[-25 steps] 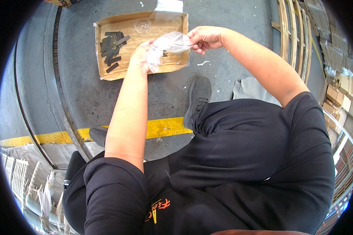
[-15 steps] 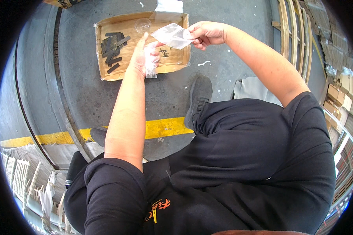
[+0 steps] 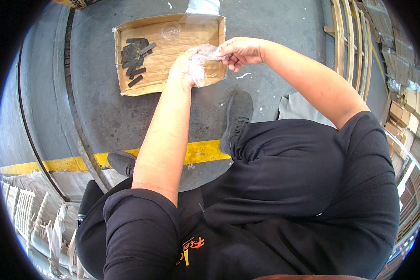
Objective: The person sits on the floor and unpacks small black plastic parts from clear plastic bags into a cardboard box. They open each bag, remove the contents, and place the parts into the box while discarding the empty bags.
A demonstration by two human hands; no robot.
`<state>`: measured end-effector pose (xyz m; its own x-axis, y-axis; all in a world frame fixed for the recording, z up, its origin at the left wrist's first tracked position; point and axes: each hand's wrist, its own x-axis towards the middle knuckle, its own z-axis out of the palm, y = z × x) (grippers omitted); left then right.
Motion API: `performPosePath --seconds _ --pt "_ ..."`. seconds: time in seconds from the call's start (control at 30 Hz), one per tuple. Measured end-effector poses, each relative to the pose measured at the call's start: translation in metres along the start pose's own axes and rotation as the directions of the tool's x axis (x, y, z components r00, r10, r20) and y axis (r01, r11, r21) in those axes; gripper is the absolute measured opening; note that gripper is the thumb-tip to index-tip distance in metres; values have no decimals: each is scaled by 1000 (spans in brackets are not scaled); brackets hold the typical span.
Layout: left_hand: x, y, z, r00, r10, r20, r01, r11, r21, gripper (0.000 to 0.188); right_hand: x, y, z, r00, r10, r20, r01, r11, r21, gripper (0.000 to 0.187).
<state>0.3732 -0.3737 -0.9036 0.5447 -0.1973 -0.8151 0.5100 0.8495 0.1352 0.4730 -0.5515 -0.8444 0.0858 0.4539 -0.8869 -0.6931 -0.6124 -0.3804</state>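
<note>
Over the right side of a shallow cardboard box (image 3: 163,52), my two hands meet at a clear plastic bag (image 3: 209,51). My right hand (image 3: 243,50) pinches one end of it between thumb and fingers. At the other end is my left hand (image 3: 180,69), closed round more crumpled clear bags (image 3: 197,73) that hang below its fingers. The left fingertips are partly hidden behind the plastic. Inside the box, a loose pile of flat dark strips (image 3: 134,56) lies at the left. A clear round dish (image 3: 171,31) sits near the far wall.
Clear plastic sheeting (image 3: 203,7) hangs over the box's far edge. Wooden slats (image 3: 340,42) stand at the far right, with stacked cartons (image 3: 400,112) beyond. My shoe (image 3: 239,116) is just nearer than the box. A yellow line (image 3: 203,151) crosses the grey floor.
My left hand has moved right and my right hand slightly nearer, bringing them together. The bag, spread flat before, is now gathered and crumpled between them. The small dark bits in the box are now hidden.
</note>
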Motion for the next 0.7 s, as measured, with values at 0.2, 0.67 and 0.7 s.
performPosePath --seconds 0.2,0.67,0.7 --pt "1 -4 -1 999 45 26 -43 997 -61 24 1 15 6 997 -31 -71 39 992 121 12" --pt "44 -6 -44 997 73 21 -73 997 -15 25 1 18 29 984 -24 -178 51 988 148 14" --pt "43 -15 -29 999 47 -11 -47 999 -14 25 -5 27 23 976 -12 -217 47 986 160 14"
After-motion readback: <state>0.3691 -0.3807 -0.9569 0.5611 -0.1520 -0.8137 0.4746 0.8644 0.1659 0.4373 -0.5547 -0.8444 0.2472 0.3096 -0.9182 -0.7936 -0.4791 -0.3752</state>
